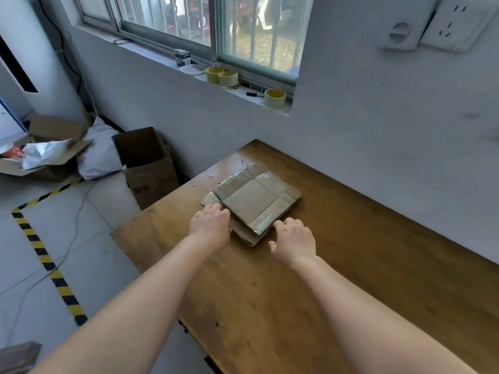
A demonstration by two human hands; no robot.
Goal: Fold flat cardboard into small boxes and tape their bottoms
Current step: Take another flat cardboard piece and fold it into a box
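**Both hands at the cardboard stack**

A stack of flat cardboard (253, 201) lies on the desk (351, 265), towards its far left. The left hand (210, 225) grips the stack's near left corner, fingers (216, 207) curled over it. The right hand (295, 240) has bent fingers against the near right edge; whether they hold it I cannot tell. On the floor to the left, an open carton (151, 182) shows a dark inside. A farther box (51, 171) holds crumpled bags (43, 153).

A brown, scuffed wooden table (337, 265) carries one thing. A stack of flat brown cardboard sheets (251, 202), streaked with shiny tape, lies toward its far end.
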